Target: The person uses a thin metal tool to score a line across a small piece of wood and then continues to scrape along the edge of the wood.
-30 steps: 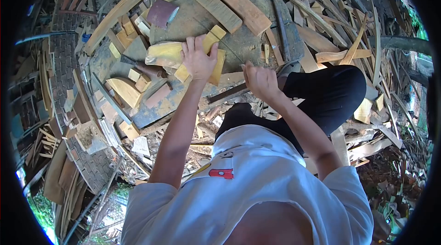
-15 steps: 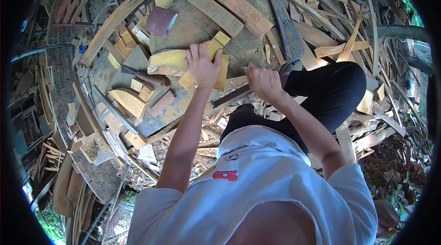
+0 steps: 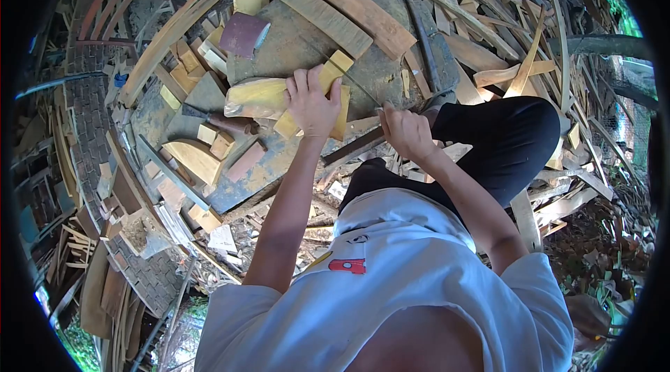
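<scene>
My left hand (image 3: 312, 101) is closed over a yellow wooden block (image 3: 338, 63), pressing it down on the worn work board (image 3: 279, 33). More yellow wood shows beneath and beside the fingers, including a longer piece (image 3: 257, 98) to the left. In my right fist (image 3: 407, 133) is the end of a thin, dark, straight tool that looks like a file (image 3: 361, 86). Its shaft slants up and left across the block's edge. The grip itself is hidden by my fingers.
A hammer (image 3: 423, 37) lies to the right of two planks (image 3: 368, 17). A sandpaper roll (image 3: 244, 35), a dark-bladed chisel (image 3: 222, 121) and a curved wood piece (image 3: 194, 160) lie on the left. Scrap wood (image 3: 481, 51) is heaped at the right.
My right hand has drawn back slightly toward the lower right with the file. My left hand stays on the yellow block; the whole view has shifted a little.
</scene>
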Demonstrator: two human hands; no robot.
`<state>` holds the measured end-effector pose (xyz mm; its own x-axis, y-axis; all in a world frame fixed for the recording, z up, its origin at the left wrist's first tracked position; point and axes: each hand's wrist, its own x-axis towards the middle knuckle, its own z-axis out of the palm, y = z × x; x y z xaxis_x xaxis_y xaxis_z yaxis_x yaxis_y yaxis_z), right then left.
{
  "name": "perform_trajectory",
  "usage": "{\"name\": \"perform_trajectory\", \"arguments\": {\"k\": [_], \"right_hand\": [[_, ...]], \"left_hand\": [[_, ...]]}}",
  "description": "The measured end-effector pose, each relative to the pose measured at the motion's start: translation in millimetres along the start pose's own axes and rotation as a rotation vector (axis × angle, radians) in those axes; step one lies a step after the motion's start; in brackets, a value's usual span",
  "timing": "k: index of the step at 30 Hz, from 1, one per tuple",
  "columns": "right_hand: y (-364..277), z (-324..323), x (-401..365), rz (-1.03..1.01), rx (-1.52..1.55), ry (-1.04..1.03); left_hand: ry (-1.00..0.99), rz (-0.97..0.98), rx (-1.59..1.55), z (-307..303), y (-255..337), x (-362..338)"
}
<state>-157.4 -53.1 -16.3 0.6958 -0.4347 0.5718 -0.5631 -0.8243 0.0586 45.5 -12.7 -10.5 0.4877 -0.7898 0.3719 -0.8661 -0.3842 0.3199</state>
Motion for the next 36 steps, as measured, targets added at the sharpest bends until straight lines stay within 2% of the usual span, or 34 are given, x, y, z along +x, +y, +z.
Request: {"name": "perform_trajectory", "arguments": {"k": [3,4,8,11,13,17,20,22,25,27,29,30,32,33,35,36], "right_hand": [[-10,27,19,0.016,-0.045,-0.053],[-13,30,33,-0.03,-0.254,0.061],[-19,42,37,0.001,-0.111,0.086],[-31,41,28,0.092,0.041,0.033],[-32,42,29,0.158,0.087,-0.031],[-34,40,30,0.177,0.08,-0.013],[-32,29,29,0.227,0.17,-0.105],[-28,11,18,0.275,0.307,-0.249],[-20,-19,-1,0.215,0.212,-0.15],[-21,-15,5,0.186,0.136,-0.115],[-17,-7,49,0.415,0.422,-0.689],[-22,8,55,0.413,0.422,-0.683],[-34,29,63,0.216,0.1,-0.084],[-32,32,60,0.211,0.104,-0.081],[-26,15,66,0.449,0.407,-0.659],[-26,4,55,0.446,0.408,-0.657]], "left_hand": [[0.004,0.016,-0.02,-2,-1,3],[-0.007,0.01,-0.044,-4,-2,3],[-0.02,-0.027,-0.124,-1,-11,19],[-0.153,-0.125,0.016,8,-14,24],[-0.055,-0.106,0.185,14,-8,25],[-0.099,-0.093,0.213,15,-9,24],[-0.083,-0.091,0.28,16,-6,25],[-0.082,-0.103,0.298,15,-6,25],[-0.091,-0.092,0.295,16,-9,23],[-0.096,-0.086,0.296,15,-9,22],[-0.088,-0.075,0.291,16,-7,25],[-0.079,-0.069,0.297,17,-8,24],[-0.067,-0.066,0.312,16,-10,24],[-0.074,-0.069,0.307,17,-10,24],[-0.083,-0.082,0.306,16,-9,22],[-0.078,-0.083,0.307,16,-8,23]]}}
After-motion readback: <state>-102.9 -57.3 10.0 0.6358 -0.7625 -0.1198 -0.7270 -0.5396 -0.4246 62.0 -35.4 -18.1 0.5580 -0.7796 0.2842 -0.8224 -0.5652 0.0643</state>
